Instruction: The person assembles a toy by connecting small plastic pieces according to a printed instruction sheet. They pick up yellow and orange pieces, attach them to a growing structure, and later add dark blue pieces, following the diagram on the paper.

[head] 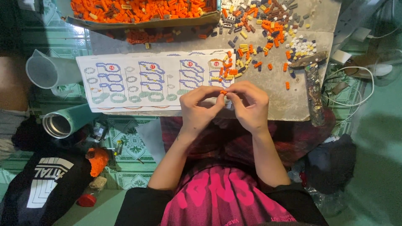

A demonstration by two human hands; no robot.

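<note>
We hold a small orange brick piece [223, 92] between the fingertips of our left hand [200, 106] and right hand [249, 106], both pinched onto it above the near edge of the grey worktop [293, 100]. The instruction sheet [142, 79] lies just beside the left hand. Loose orange, yellow and dark bricks [259, 37] scatter toward the far right corner. A cardboard tray of orange bricks [142, 10] sits at the far edge. A hammer [312, 79] rests at the right edge.
</note>
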